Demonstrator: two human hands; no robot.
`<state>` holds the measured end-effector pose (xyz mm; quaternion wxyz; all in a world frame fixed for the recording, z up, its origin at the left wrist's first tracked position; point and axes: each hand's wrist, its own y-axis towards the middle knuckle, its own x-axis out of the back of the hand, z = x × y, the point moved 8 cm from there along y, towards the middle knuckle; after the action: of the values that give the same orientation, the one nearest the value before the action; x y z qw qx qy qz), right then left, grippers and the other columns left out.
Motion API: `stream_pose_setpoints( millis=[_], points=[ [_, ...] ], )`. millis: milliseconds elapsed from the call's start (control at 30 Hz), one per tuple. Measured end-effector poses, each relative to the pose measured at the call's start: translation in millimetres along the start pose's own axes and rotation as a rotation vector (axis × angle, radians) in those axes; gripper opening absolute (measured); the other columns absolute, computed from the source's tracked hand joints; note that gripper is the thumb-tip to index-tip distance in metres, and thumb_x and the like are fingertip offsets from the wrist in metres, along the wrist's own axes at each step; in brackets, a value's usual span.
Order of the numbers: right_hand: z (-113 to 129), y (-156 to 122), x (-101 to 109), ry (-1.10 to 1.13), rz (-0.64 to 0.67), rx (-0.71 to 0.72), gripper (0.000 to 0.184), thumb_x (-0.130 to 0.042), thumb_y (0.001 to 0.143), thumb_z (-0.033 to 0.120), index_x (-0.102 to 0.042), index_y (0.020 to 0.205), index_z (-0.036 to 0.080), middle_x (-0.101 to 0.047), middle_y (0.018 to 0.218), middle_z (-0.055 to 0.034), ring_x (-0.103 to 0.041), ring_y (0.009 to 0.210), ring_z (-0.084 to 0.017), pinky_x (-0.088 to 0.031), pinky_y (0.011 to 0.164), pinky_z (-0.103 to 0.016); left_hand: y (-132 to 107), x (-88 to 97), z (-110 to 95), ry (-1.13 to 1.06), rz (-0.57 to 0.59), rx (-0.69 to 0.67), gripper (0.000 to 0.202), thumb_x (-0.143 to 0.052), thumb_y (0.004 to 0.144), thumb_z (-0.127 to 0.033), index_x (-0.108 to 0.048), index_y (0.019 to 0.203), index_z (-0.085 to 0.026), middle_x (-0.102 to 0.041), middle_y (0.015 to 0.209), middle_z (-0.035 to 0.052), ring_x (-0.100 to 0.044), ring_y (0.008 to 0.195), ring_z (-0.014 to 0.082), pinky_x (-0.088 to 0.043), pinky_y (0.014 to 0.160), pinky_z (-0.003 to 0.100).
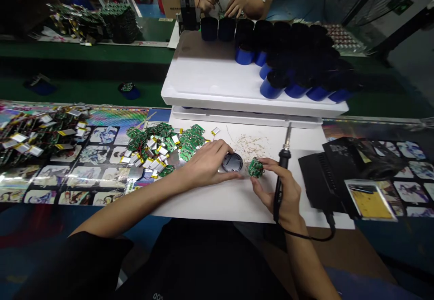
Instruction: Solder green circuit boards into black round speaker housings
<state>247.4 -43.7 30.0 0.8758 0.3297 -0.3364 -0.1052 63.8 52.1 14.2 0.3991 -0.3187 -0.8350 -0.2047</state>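
My left hand (pixel 213 164) curls its fingers and thumb around a dark round housing (pixel 232 162), whose open top faces up on the white work surface (pixel 210 203). Just to the right, my right hand (pixel 285 191) pinches a small green circuit board (pixel 255 168) between thumb and fingertips. A soldering iron (pixel 283 155) is also tucked in that hand, its metal tip pointing up and away from me. Left of my hands lies a heap of green boards (pixel 191 142) with silver battery cells (pixel 158 164). Small pale crumbs (pixel 252 144) are scattered behind the housing.
A white foam tray (pixel 203 83) carries many blue cups (pixel 271 87) ahead. At right stands a black soldering station (pixel 318 178) beside a yellow sponge tray (pixel 369 200). More boards with batteries (pixel 37 133) lie far left. Across the green conveyor (pixel 145 76), another person's hands (pixel 233 6) work.
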Motion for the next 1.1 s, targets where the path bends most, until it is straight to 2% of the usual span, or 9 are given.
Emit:
stream_pose_setpoints(
  millis=[67, 167, 333, 467, 600, 733, 867, 1000, 1100],
  points=[
    [4.2, -0.4, -9.7, -0.005, 0.07, 0.017, 0.054, -0.084, 0.086, 0.016, -0.061, 0.134, 0.025, -0.078, 0.128, -0.0124, -0.08, 0.114, -0.028, -0.07, 0.095, -0.045, -0.2, 4.4, 2.2, -0.126, -0.031, -0.007, 0.037, -0.061, 0.106, -0.054, -0.064, 0.118, -0.019, -0.067, 0.124, 0.0119, -0.065, 0.112, 0.0273, -0.051, 0.097, 0.04],
    [12.9, 0.3, -21.4, -0.007, 0.122, 0.064, 0.052, -0.082, 0.087, 0.014, -0.061, 0.134, 0.025, -0.078, 0.129, -0.0128, -0.079, 0.115, -0.028, -0.068, 0.097, -0.047, 1.6, 5.7, 10.2, -0.219, -0.065, 0.019, 0.023, -0.061, 0.106, -0.043, -0.067, 0.109, -0.021, -0.067, 0.117, 0.0077, -0.065, 0.101, 0.0218, -0.05, 0.089, 0.033],
    [17.4, 3.0, -31.0, -0.007, 0.105, 0.074, 0.051, -0.082, 0.088, 0.014, -0.061, 0.133, 0.025, -0.078, 0.129, -0.013, -0.078, 0.115, -0.029, -0.067, 0.095, -0.049, 2.8, 2.3, 24.6, -0.196, -0.114, 0.164, 0.04, -0.069, 0.099, -0.056, -0.061, 0.114, -0.019, -0.069, 0.103, 0.0054, -0.064, 0.087, 0.021, -0.048, 0.08, 0.032],
    [17.9, 2.2, -38.2, -0.019, 0.115, 0.088, 0.049, -0.081, 0.088, 0.015, -0.062, 0.133, 0.026, -0.079, 0.128, -0.0126, -0.077, 0.114, -0.029, -0.065, 0.096, -0.05, 4.0, 3.8, 21.4, -0.153, -0.128, 0.12, 0.029, -0.065, 0.102, -0.048, -0.067, 0.105, -0.019, -0.07, 0.109, 0.0075, -0.065, 0.096, 0.023, -0.049, 0.086, 0.034],
    [18.0, 0.6, -44.2, -0.051, 0.125, 0.111, 0.047, -0.08, 0.089, 0.013, -0.064, 0.131, 0.026, -0.081, 0.125, -0.0118, -0.077, 0.112, -0.03, -0.064, 0.096, -0.051, 3.9, 9.0, 18.4, -0.322, -0.156, 0.057, 0.019, -0.065, 0.102, -0.035, -0.074, 0.1, -0.018, -0.074, 0.103, 0.0059, -0.064, 0.086, 0.0174, -0.048, 0.081, 0.03],
    [16.9, 3.2, -45.1, -0.068, 0.122, 0.121, 0.046, -0.077, 0.09, 0.01, -0.066, 0.131, 0.027, -0.082, 0.122, -0.01, -0.076, 0.109, -0.028, -0.064, 0.094, -0.049, 1.5, 4.5, 19.2, -0.53, -0.075, 0.088, 0.023, -0.073, 0.099, -0.04, -0.081, 0.098, -0.019, -0.076, 0.084, 0.0031, -0.062, 0.073, 0.0139, -0.044, 0.07, 0.025],
    [16.3, 7.5, -42.8, -0.053, 0.12, 0.114, 0.046, -0.077, 0.09, 0.009, -0.066, 0.131, 0.028, -0.083, 0.118, -0.0082, -0.075, 0.109, -0.027, -0.065, 0.093, -0.048, -1.9, -5.6, 22.9, -0.667, -0.029, 0.157, 0.024, -0.079, 0.093, -0.042, -0.083, 0.098, -0.018, -0.078, 0.081, 0.0037, -0.066, 0.072, 0.014, -0.045, 0.066, 0.024],
    [17.1, 7.5, -44.1, -0.049, 0.165, 0.104, 0.046, -0.078, 0.091, 0.01, -0.066, 0.132, 0.029, -0.082, 0.121, -0.0079, -0.075, 0.112, -0.028, -0.063, 0.096, -0.05, -3.4, -12.9, 27.0, -0.693, -0.026, 0.197, 0.028, -0.078, 0.093, -0.046, -0.082, 0.099, -0.018, -0.078, 0.082, 0.0038, -0.067, 0.073, 0.0144, -0.047, 0.066, 0.024],
    [17.5, 8.3, -41.0, -0.009, 0.149, 0.079, 0.047, -0.079, 0.09, 0.012, -0.065, 0.132, 0.029, -0.08, 0.126, -0.0092, -0.074, 0.115, -0.029, -0.064, 0.096, -0.052, -3.3, -10.0, 27.1, -0.631, -0.052, 0.185, 0.029, -0.075, 0.097, -0.046, -0.082, 0.097, -0.019, -0.074, 0.078, 0.0021, -0.062, 0.07, 0.013, -0.045, 0.066, 0.024]
  ],
)
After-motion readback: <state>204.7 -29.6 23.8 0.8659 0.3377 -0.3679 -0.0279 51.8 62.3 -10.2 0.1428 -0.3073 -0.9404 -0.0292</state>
